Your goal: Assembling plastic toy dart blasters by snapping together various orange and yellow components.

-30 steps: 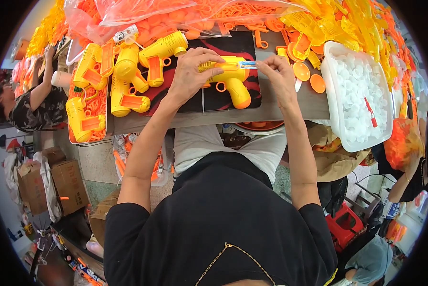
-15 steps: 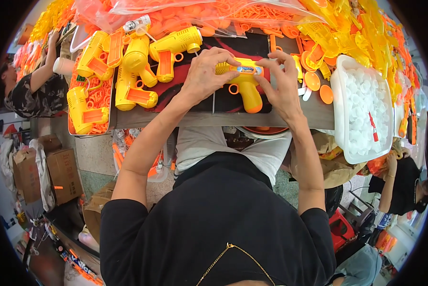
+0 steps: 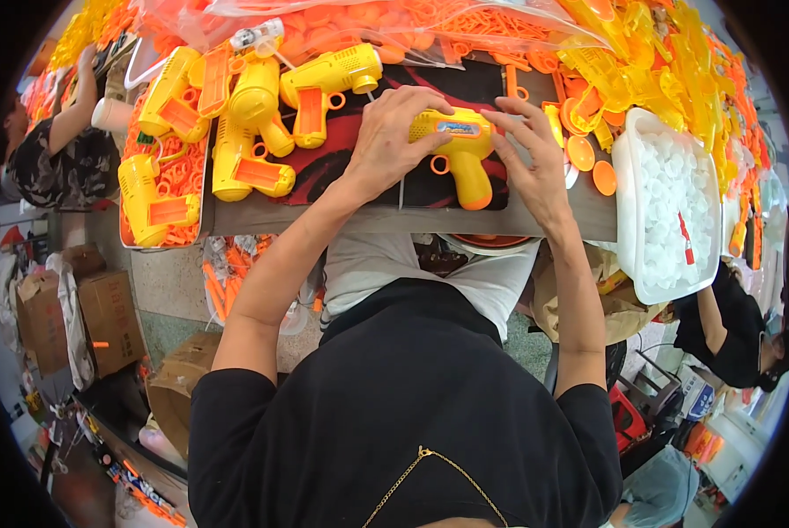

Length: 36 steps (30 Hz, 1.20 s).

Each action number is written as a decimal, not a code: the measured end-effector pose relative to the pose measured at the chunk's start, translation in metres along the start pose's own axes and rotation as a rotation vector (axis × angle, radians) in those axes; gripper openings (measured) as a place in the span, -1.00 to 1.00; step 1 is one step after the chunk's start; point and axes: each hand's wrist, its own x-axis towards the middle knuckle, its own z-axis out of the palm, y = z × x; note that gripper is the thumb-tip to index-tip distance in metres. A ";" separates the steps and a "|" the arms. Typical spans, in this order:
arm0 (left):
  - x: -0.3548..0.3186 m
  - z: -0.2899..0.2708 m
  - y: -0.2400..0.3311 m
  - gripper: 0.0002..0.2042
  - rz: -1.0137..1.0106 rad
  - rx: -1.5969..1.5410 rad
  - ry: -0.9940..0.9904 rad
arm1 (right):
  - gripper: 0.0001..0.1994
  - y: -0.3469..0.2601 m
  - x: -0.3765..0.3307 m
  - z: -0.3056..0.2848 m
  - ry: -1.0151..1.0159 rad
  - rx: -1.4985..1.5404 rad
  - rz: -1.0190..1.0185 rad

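A yellow toy gun (image 3: pixel 470 167) with an orange trigger ring lies in front of me on a dark mat with red swirls (image 3: pixel 324 167). Its side carries a small blue label (image 3: pixel 460 128) with an orange border. My left hand (image 3: pixel 393 145) grips the gun's body from the left, thumb and forefinger closed at the label's left end. At the gun's rear end is my right hand (image 3: pixel 535 163), fingers curved and apart, nothing seen between them. Whether its fingertips still brush the gun, I cannot tell.
Several yellow toy guns (image 3: pixel 331 72) lie at the left, some over a tray of orange parts (image 3: pixel 182 236). A white tub of translucent caps (image 3: pixel 625 189), with a red pen-like tool (image 3: pixel 686 239), stands right. Bags of orange pieces (image 3: pixel 368 26) line the back. Co-workers sit at both sides.
My right hand has drawn back to the right from the label, its fingers spreading. The toy gun sits slightly farther right in view, still in my left hand.
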 end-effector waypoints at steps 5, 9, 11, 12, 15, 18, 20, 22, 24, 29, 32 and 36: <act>-0.010 0.003 -0.010 -0.81 0.106 0.070 0.002 | -0.73 0.006 -0.004 0.006 -0.060 0.072 0.022; -0.010 0.001 -0.010 -0.78 0.222 0.097 0.008 | -0.77 0.008 0.001 0.003 -0.064 0.295 0.181; -0.010 0.000 -0.009 -0.75 0.236 0.119 -0.009 | -0.77 0.009 0.007 0.007 -0.076 0.604 0.437; -0.011 0.000 -0.007 -0.75 0.237 0.144 0.002 | -0.78 0.013 0.009 0.008 -0.090 0.594 0.423; -0.011 0.001 -0.008 -0.74 0.250 0.172 0.024 | -0.77 0.016 0.007 0.013 -0.118 0.522 0.361; -0.010 0.001 -0.010 -0.71 0.290 0.176 0.030 | -0.78 0.020 0.005 0.012 -0.100 0.557 0.355; -0.011 0.000 -0.012 -0.69 0.319 0.175 0.024 | -0.77 0.018 0.007 0.012 -0.102 0.580 0.374; -0.011 0.000 -0.013 -0.67 0.332 0.200 0.032 | -0.76 0.015 0.011 0.010 -0.100 0.601 0.392; -0.014 0.001 -0.015 -0.66 0.310 0.193 0.019 | -0.69 0.014 0.017 0.008 -0.136 0.643 0.521; -0.015 0.004 -0.014 -0.69 0.282 0.231 0.003 | -0.56 0.012 0.026 0.005 -0.258 0.605 0.566; -0.016 0.005 -0.012 -0.70 0.292 0.292 -0.005 | -0.53 0.017 0.032 0.002 -0.329 0.606 0.565; -0.018 0.007 -0.013 -0.70 0.291 0.335 0.012 | -0.56 0.016 0.041 -0.004 -0.450 0.579 0.597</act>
